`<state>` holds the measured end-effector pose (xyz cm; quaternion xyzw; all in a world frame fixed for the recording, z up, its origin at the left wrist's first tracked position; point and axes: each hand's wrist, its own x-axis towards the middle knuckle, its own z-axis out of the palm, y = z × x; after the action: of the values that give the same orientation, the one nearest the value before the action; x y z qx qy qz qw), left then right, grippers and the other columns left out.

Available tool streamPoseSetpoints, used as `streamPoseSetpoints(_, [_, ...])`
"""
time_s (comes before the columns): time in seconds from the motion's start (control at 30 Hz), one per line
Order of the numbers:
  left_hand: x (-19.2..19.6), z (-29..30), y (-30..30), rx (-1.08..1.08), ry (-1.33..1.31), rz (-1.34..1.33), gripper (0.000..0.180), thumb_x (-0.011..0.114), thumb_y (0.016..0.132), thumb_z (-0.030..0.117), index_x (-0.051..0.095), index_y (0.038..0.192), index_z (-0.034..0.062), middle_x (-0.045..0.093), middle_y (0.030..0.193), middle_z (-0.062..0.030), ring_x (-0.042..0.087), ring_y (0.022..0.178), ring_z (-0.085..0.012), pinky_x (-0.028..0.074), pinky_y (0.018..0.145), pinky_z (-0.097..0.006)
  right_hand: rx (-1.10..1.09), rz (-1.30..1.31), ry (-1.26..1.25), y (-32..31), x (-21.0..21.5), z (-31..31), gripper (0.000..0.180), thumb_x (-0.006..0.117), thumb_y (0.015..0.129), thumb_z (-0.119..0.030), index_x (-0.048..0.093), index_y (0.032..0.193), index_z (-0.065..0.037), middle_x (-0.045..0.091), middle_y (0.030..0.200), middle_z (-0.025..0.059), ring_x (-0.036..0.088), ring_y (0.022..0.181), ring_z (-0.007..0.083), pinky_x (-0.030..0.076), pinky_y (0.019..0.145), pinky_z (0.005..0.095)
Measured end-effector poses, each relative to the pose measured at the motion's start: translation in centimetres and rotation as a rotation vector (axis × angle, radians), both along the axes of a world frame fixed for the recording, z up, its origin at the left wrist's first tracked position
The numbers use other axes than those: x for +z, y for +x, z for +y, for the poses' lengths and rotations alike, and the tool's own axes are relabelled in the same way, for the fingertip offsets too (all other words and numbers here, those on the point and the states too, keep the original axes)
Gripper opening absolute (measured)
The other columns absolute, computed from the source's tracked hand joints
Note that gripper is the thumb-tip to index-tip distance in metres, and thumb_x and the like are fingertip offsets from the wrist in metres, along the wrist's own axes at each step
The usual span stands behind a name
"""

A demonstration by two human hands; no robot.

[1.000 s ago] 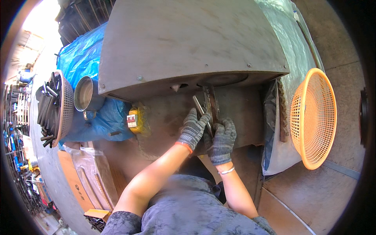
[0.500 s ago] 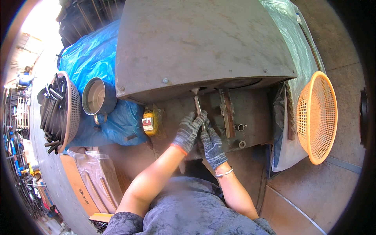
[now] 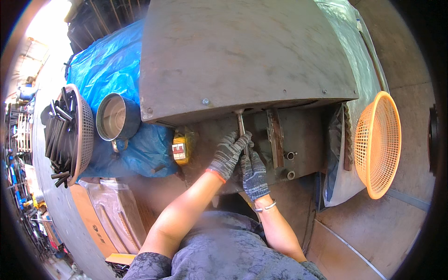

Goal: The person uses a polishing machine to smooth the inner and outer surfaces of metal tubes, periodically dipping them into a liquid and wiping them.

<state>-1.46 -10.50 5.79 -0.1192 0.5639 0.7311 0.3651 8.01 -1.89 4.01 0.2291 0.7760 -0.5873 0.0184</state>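
A slim metal tube (image 3: 241,123) points up to an opening under the front edge of the grey metal machine housing (image 3: 242,56). My left hand (image 3: 229,153), in a grey knitted glove, is closed round the tube. Just below and to its right, my right hand (image 3: 254,173), gloved alike, is closed at the tube's lower end, its fingers pointing upward. The tube's far tip lies at the shadowed opening, so I cannot tell how deep it sits. Right of my hands stands a rusty metal bar (image 3: 275,140), with two short round fittings (image 3: 290,165) beside it.
At left, a basket (image 3: 84,135) full of dark tubes and a metal mug (image 3: 116,116) stand by blue plastic sheeting (image 3: 107,56). A yellow switch box (image 3: 180,148) is near my left hand. An orange mesh basket (image 3: 378,144) is at right.
The view has shifted slightly, so the housing appears a little lower and further right. Both hands keep their hold on the tube, and its tip still meets the opening.
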Motion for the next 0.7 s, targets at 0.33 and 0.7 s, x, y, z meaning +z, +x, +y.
streamPoseSetpoints(0.33, [0.9,1.6,2.1,0.024,0.072,-0.045,0.03,0.065,0.089,0.022,0.062,0.109,0.0004,0.067,0.096,-0.0086,0.062,0.086,-0.0148,0.049,0.08,-0.026,0.012,0.025,0.056,1.6,2.5,2.3,0.033,0.053,0.096,-0.014,0.055,0.123,0.004,0.062,0.116,0.0227,0.061,0.103,0.03,0.047,0.091,0.0357])
streamPoseSetpoints(0.7, [-0.3,13.2,2.5,-0.033,0.287,-0.127,0.02,0.062,0.091,0.019,0.064,0.1,0.0017,0.067,0.091,-0.008,0.062,0.081,-0.0169,0.05,0.075,-0.028,-0.178,0.131,0.161,2.6,2.5,12.2,0.022,0.056,0.095,-0.016,0.059,0.107,0.002,0.064,0.088,0.0094,0.055,0.076,0.0153,0.047,0.069,0.0316])
